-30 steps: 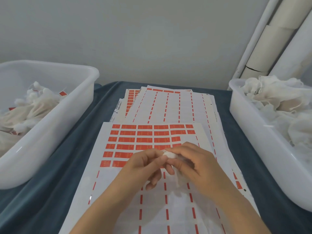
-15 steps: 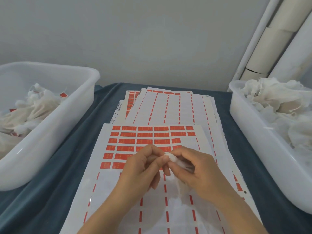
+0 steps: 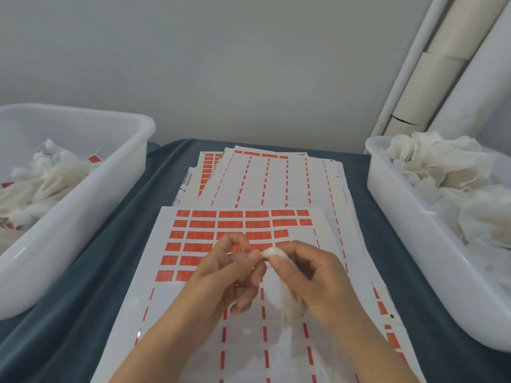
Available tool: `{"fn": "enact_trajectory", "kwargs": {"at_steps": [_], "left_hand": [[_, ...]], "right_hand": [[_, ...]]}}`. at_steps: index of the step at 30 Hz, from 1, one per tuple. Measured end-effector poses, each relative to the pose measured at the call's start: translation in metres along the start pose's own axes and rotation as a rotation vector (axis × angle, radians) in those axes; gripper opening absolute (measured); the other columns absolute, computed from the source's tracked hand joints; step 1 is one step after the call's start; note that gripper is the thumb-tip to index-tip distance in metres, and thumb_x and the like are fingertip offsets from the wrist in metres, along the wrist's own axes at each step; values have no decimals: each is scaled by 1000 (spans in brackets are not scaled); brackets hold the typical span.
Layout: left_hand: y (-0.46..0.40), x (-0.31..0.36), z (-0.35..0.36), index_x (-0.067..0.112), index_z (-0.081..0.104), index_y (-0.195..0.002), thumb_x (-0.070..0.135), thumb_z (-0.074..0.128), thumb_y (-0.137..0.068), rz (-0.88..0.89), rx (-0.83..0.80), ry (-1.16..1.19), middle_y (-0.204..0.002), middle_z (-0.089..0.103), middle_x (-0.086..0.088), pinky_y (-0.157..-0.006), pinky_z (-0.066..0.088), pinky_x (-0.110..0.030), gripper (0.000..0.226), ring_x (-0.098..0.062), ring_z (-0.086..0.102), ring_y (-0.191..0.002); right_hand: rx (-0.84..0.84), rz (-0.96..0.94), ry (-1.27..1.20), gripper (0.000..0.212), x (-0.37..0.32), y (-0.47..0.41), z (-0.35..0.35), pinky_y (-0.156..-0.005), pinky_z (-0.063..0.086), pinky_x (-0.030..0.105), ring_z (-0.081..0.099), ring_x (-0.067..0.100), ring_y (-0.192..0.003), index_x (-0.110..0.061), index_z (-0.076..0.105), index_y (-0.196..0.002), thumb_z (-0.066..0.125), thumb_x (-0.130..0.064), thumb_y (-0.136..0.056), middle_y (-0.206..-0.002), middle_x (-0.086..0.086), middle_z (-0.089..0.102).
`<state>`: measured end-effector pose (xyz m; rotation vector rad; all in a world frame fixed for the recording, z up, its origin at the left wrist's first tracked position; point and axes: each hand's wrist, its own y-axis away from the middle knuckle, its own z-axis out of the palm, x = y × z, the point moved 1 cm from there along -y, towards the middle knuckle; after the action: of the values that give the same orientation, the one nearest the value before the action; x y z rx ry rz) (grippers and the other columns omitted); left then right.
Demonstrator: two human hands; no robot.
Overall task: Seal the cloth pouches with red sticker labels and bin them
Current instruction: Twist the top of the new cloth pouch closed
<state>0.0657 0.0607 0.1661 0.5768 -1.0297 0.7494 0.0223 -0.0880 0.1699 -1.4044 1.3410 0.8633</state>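
Observation:
A white cloth pouch (image 3: 279, 288) hangs between both hands above the sticker sheet (image 3: 215, 236). My right hand (image 3: 309, 280) pinches the pouch's bunched top between thumb and forefinger. The fingertips of my left hand (image 3: 229, 275) pinch the same bunched top from the left side. The sheet carries rows of red sticker labels (image 3: 204, 223) in its upper part; its lower rows are peeled, leaving only red strips. No loose label shows in either hand.
A white bin (image 3: 83, 205) at the left holds sealed pouches with red labels. Another white bin (image 3: 409, 217) at the right is piled with plain cloth pouches. More used sheets (image 3: 276, 178) lie fanned behind. Blue cloth (image 3: 116, 244) covers the table. Pipes stand at the back right.
Both hands have stayed over the sheet working the pouch's top. My left fingers have shifted slightly and now pinch the bunched tip more clearly.

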Motion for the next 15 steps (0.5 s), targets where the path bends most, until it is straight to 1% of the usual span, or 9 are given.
{"fn": "enact_trajectory", "kwargs": {"at_steps": [1,2,4,5,7,9,11,13,15], "left_hand": [[0,1,0,21,60,-78,21,64,-80,-2,-15,34,-58,53,-7,-38,35,-18,4,-12,39,-38],[0,1,-1,22,61,-76,19,64,-81,-6,-22,59,-58,53,-8,-38,35,-18,6,-12,39,-38],[0,1,-3,21,62,-75,17,65,-79,-21,-16,91,-57,52,-8,-37,34,-18,6,-12,38,-38],[0,2,-3,21,62,-75,17,68,-77,-27,-12,104,-57,52,-8,-37,34,-18,7,-12,37,-37],[0,2,-4,20,63,-75,20,72,-70,-37,-7,137,-56,51,-7,-36,35,-17,10,-11,37,-37],[0,2,-5,20,64,-77,21,71,-69,-43,-9,172,-56,50,-6,-36,34,-17,11,-10,36,-38],[0,1,-4,19,64,-79,21,71,-69,-49,-14,188,-58,49,-6,-37,33,-17,12,-10,36,-39],[0,0,-3,19,62,-82,22,71,-70,-49,-26,172,-59,48,-5,-38,30,-17,14,-10,36,-42],[0,-2,-2,21,60,-84,25,70,-72,-33,-34,133,-59,49,-3,-39,31,-16,16,-10,37,-45]], "right_hand": [[-2,27,-50,18,0,0,1,-69,47,6,64,2,-84,-36,66,-80,58,-48,-70,-84,-18,69],[-2,55,-95,18,-1,0,2,-69,49,8,65,4,-83,-34,68,-79,60,-47,-69,-83,-15,70],[4,111,-147,21,-2,1,3,-69,50,10,65,7,-81,-33,69,-77,62,-48,-65,-82,-11,71],[3,140,-156,21,-3,1,3,-67,50,10,65,6,-77,-34,70,-75,62,-49,-63,-79,-12,70],[-39,185,-183,19,-6,1,4,-64,48,13,62,1,-64,-36,70,-72,62,-50,-63,-69,-13,67],[-133,218,-261,17,-10,2,6,-63,44,17,57,-2,-54,-34,70,-66,63,-48,-71,-58,-15,63],[-235,250,-429,23,-11,4,7,-57,43,15,53,1,-49,-28,69,-63,63,-38,-83,-54,-14,60],[-322,302,-653,22,-11,6,8,-52,43,16,46,3,-45,-20,68,-66,60,-31,-84,-52,-10,56],[-389,331,-808,20,-9,6,9,-50,42,16,44,3,-45,-16,67,-69,66,-32,-80,-51,-9,51]]}}
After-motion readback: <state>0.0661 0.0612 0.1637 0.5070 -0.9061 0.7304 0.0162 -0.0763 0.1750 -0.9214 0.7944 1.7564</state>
